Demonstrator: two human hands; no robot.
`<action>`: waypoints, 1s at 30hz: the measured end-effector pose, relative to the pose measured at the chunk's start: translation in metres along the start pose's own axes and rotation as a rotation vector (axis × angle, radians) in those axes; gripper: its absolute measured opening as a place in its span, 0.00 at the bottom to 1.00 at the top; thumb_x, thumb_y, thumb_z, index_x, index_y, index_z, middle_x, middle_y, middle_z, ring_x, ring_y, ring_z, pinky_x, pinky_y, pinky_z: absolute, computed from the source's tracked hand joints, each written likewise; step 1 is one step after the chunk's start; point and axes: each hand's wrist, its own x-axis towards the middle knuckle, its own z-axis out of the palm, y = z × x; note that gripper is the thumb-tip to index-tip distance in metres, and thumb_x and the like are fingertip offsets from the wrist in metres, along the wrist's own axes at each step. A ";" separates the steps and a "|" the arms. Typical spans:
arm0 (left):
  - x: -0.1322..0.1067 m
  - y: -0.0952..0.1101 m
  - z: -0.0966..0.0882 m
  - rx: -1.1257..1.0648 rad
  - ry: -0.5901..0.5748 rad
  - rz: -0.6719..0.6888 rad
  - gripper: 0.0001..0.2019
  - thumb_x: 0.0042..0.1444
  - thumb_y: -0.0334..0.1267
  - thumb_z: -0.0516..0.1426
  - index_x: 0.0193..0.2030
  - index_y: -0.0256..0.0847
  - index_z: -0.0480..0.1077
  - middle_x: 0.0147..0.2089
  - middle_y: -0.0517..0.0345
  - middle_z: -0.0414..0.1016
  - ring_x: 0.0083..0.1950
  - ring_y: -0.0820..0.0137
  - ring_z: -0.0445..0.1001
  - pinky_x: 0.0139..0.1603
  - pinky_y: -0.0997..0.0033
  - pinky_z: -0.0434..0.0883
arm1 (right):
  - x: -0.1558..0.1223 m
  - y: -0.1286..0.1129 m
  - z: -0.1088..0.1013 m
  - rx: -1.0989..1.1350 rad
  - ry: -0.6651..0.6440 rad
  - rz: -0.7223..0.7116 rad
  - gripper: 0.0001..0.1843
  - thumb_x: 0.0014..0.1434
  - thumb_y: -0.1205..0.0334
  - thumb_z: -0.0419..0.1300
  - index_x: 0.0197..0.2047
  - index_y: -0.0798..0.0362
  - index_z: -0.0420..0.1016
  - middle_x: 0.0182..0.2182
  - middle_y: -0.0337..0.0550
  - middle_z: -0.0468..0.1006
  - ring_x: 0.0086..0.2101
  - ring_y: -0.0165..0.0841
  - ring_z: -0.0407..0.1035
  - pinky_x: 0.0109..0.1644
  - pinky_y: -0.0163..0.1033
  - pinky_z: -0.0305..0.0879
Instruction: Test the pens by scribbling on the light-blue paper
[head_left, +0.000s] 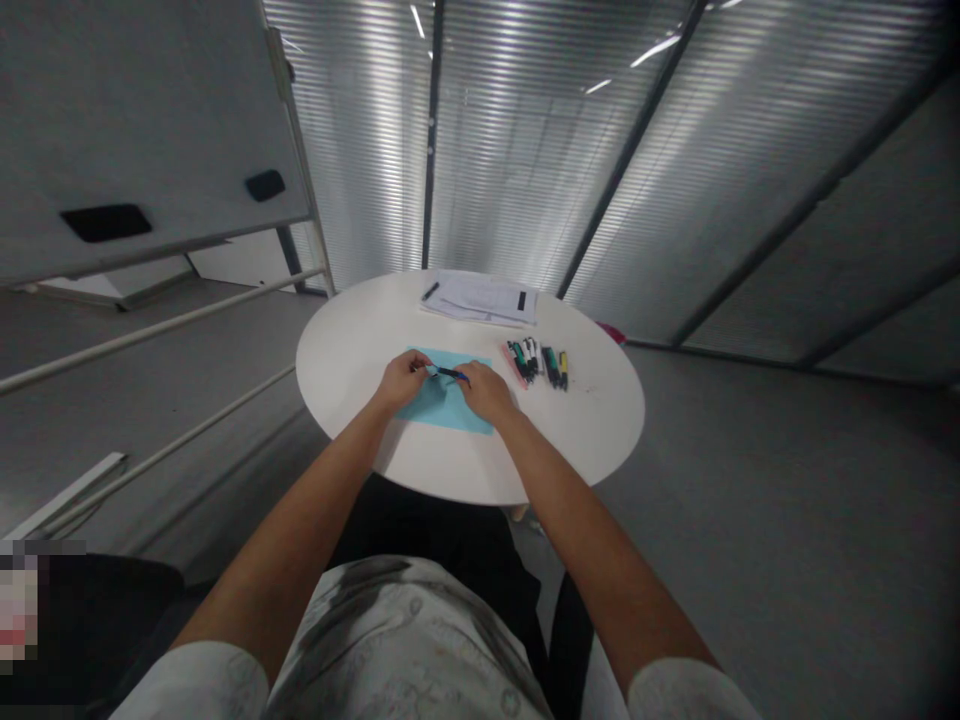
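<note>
Grey floor (757,520) all round, with a ribbed glass wall (510,150) on dark frames straight ahead and a whiteboard on a metal stand (150,130) tilted in at the left. Round white table (592,430) in the middle of the view, just past a white patterned shirt (405,640) and dark trousers (420,530) at the bottom. Small pink object (611,332) just past the far right rim, too blurred to name.

On the table: stack of printed papers (480,298) at the far edge, black pen (430,291) just left of it, row of markers (536,362) right of the hands, on something pink, unclear what. Light blue paper sheet (450,415) flat on the tabletop, nearer side, under both hands.

Left hand (403,380) over the sheet's left part, right hand (486,392) over its right part, close together – blue pen (450,374) lying across between them, above the sheet. Fingers of both hands drawn narrow, pinched on the pen – exact finger placement too small to tell.
</note>
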 end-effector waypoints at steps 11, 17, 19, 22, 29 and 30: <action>-0.005 0.016 0.000 -0.023 -0.007 -0.066 0.04 0.45 0.32 0.58 0.30 0.38 0.73 0.23 0.58 0.71 0.29 0.68 0.71 0.30 0.69 0.68 | 0.000 -0.001 -0.002 0.014 0.010 0.010 0.13 0.66 0.63 0.53 0.52 0.49 0.74 0.44 0.46 0.76 0.47 0.36 0.69 0.50 0.39 0.64; -0.005 0.016 0.000 -0.012 -0.002 -0.064 0.04 0.44 0.33 0.59 0.29 0.38 0.73 0.22 0.59 0.70 0.29 0.68 0.70 0.31 0.69 0.67 | 0.000 0.000 -0.002 -0.002 -0.002 0.018 0.14 0.67 0.61 0.53 0.53 0.49 0.73 0.44 0.46 0.76 0.47 0.37 0.69 0.51 0.39 0.63; -0.004 0.013 -0.001 0.026 -0.007 -0.059 0.05 0.44 0.33 0.58 0.30 0.38 0.74 0.23 0.59 0.70 0.28 0.69 0.70 0.30 0.70 0.66 | 0.000 0.000 -0.002 -0.002 0.001 0.009 0.14 0.67 0.63 0.53 0.52 0.49 0.74 0.44 0.45 0.77 0.47 0.37 0.69 0.50 0.39 0.64; -0.002 0.006 -0.001 0.065 -0.017 -0.031 0.07 0.45 0.34 0.57 0.32 0.39 0.75 0.23 0.60 0.70 0.28 0.70 0.69 0.30 0.71 0.66 | 0.001 0.000 -0.002 -0.004 0.022 0.012 0.14 0.67 0.64 0.52 0.52 0.49 0.74 0.44 0.46 0.76 0.47 0.37 0.69 0.50 0.39 0.64; 0.000 0.003 -0.001 0.062 -0.062 0.028 0.11 0.51 0.38 0.56 0.36 0.38 0.79 0.26 0.54 0.75 0.27 0.68 0.71 0.31 0.68 0.67 | 0.000 -0.004 -0.009 0.030 0.130 0.024 0.16 0.68 0.63 0.48 0.55 0.50 0.71 0.47 0.48 0.74 0.49 0.37 0.68 0.52 0.39 0.64; -0.001 0.005 -0.002 0.057 -0.077 0.023 0.12 0.52 0.41 0.56 0.36 0.38 0.79 0.27 0.53 0.76 0.27 0.67 0.71 0.30 0.67 0.67 | -0.001 -0.005 -0.010 0.039 0.136 0.010 0.16 0.69 0.63 0.48 0.55 0.50 0.71 0.47 0.48 0.74 0.50 0.37 0.68 0.52 0.39 0.64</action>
